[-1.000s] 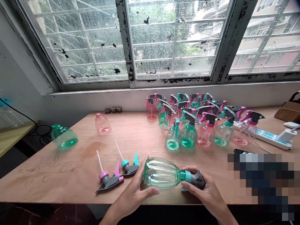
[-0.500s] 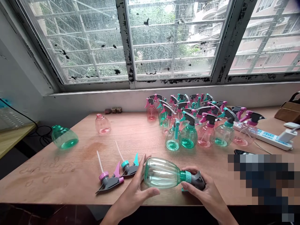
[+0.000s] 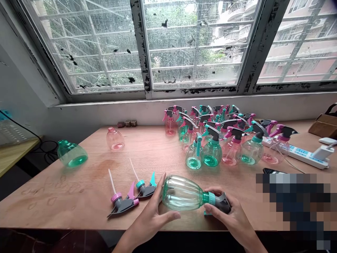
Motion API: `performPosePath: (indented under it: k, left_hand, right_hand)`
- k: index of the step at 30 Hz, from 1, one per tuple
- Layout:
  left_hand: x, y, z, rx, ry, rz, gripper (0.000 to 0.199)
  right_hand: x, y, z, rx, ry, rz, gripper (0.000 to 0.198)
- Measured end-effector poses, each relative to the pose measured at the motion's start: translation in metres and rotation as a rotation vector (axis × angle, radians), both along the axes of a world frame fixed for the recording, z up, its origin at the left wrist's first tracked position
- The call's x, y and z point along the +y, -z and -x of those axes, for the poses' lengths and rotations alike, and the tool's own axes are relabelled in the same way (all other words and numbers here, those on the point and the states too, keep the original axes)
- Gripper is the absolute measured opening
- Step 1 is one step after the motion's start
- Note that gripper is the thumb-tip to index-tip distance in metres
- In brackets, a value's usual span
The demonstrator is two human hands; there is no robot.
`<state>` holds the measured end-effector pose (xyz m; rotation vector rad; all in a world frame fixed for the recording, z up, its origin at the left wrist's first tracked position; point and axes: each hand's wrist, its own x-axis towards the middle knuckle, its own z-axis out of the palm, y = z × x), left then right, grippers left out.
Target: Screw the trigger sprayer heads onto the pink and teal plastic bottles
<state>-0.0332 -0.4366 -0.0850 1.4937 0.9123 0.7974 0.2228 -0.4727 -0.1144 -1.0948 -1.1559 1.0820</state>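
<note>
A clear green spray bottle (image 3: 183,193) lies on its side in the air above the table's front edge, base to the left. My right hand (image 3: 231,211) is closed around its grey and teal spray head (image 3: 222,202), thumb at the collar. Around the base end is my left hand (image 3: 155,212), fingers stretched out and thumb apart; whether its fingers touch the bottle I cannot tell. To the left lie two loose spray heads with thin tubes, one pink and grey (image 3: 122,203), the other teal and grey (image 3: 144,189).
Several assembled pink and green spray bottles (image 3: 212,154) crowd the back right. On the left stand an open pink bottle (image 3: 115,140) and an open green bottle (image 3: 72,154). A power strip (image 3: 306,156) and a phone (image 3: 272,171) lie at right.
My left hand's fingers have straightened slightly at the bottle's base. My right hand and the spray bottle have hardly moved.
</note>
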Motion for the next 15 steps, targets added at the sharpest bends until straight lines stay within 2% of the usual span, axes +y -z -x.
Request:
performPosePath:
  k: [5, 9, 12, 15]
  left_hand:
    - [0.000, 0.003, 0.003, 0.063, 0.014, -0.005, 0.083]
    - [0.000, 0.004, 0.001, 0.139, -0.010, -0.082, 0.086]
    - [-0.004, -0.004, -0.002, 0.201, -0.044, -0.214, 0.096]
    - [-0.019, -0.030, -0.001, 0.315, -0.119, -0.461, 0.097]
  right_hand:
    - [-0.001, 0.001, 0.001, -0.002, -0.005, -0.001, 0.022]
    - [0.000, 0.001, 0.002, -0.011, 0.012, -0.012, 0.021]
    - [-0.001, 0.000, 0.001, -0.009, 0.019, -0.013, 0.022]
    - [-0.001, -0.001, 0.001, 0.002, 0.028, -0.011, 0.022]
